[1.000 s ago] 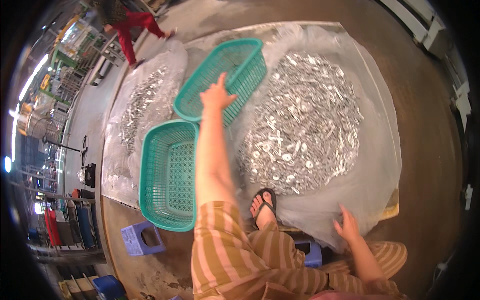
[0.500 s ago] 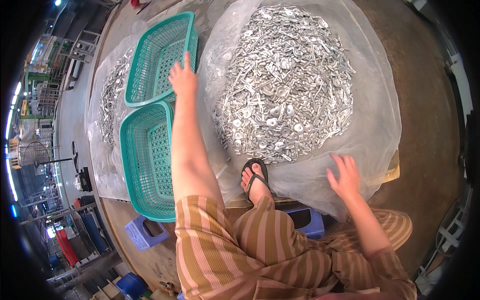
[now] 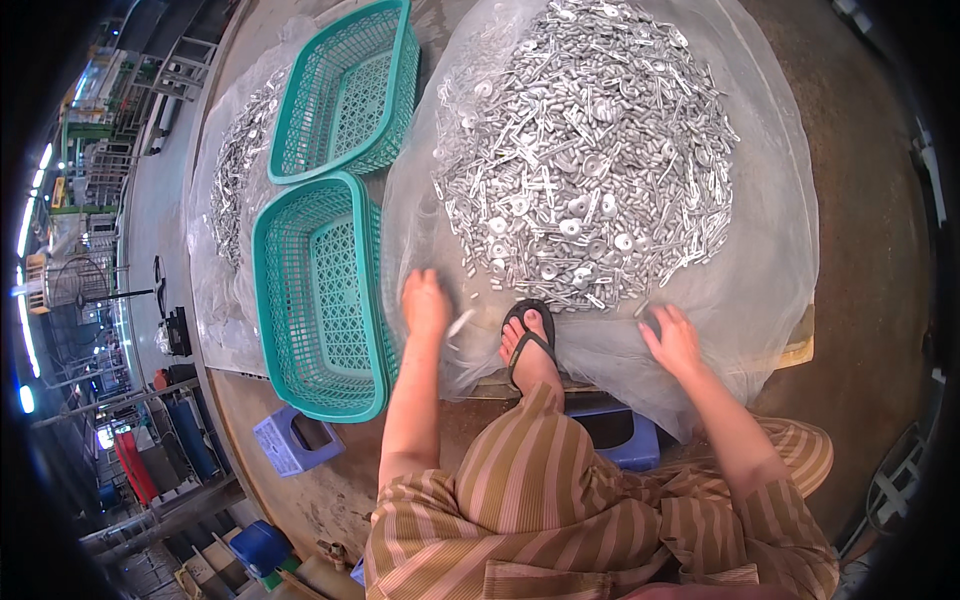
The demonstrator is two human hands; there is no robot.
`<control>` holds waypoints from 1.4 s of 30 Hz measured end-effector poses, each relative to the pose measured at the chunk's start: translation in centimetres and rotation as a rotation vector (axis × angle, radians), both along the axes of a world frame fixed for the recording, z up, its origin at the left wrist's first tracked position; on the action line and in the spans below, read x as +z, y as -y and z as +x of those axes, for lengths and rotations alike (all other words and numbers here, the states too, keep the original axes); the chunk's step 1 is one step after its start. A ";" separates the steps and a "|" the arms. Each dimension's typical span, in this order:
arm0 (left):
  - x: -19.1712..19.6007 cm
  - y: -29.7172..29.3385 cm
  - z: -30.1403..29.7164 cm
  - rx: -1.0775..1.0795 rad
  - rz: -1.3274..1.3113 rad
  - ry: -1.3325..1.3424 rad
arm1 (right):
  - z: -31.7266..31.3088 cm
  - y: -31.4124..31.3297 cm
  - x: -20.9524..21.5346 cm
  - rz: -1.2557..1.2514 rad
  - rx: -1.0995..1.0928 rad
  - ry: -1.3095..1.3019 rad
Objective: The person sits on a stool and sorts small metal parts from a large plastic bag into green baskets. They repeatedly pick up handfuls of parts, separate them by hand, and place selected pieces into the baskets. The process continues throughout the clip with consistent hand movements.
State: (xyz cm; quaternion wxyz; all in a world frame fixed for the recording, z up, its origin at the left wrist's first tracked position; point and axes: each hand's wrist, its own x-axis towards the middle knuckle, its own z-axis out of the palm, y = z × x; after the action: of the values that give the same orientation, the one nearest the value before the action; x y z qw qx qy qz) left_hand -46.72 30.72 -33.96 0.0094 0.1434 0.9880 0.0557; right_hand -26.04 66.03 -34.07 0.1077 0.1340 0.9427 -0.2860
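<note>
A broad heap of small silvery metal parts point(image 3: 590, 150), mostly short rods with some round discs, lies on a translucent mesh sheet point(image 3: 770, 200). My left hand point(image 3: 426, 303) is low over the sheet's left side; blur hides whether its curled fingers hold anything. Close beside it is a blurred pale elongated piece point(image 3: 461, 324). At the heap's near right edge, my right hand point(image 3: 672, 340) has thumb and fingers apart, near a small loose part point(image 3: 641, 310). Left of the sheet, two green plastic baskets point(image 3: 372, 330) adjoin, both without parts inside.
My sandalled foot point(image 3: 530, 345) rests on the sheet's near edge. A second pile of metal parts point(image 3: 240, 160) lies on another sheet beyond the baskets. Blue plastic stools point(image 3: 285, 455) stand near me. A fan point(image 3: 80, 290) and workshop equipment are farther left.
My left hand has left the far basket's rim and come back to the sheet's near left side. My right hand has moved slightly closer to the heap's lower edge. The view has shifted.
</note>
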 end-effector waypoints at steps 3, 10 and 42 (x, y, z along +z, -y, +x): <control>-0.5 -5.3 1.7 -0.373 0.306 0.055 | -3.9 1.8 0.4 0.044 0.031 -0.274; -3.6 -7.9 2.6 -0.487 0.225 0.222 | -8.3 4.0 -3.5 0.240 0.181 -0.122; -0.8 -2.0 0.8 0.395 1.728 1.231 | -10.5 3.7 -5.0 -0.847 -0.472 -0.049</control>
State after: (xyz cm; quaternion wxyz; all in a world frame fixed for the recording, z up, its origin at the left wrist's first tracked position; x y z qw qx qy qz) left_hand -45.93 32.67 -34.72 0.3910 -0.1132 0.4454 0.7974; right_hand -36.51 62.37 -39.03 0.0628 0.2817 0.6897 -0.6641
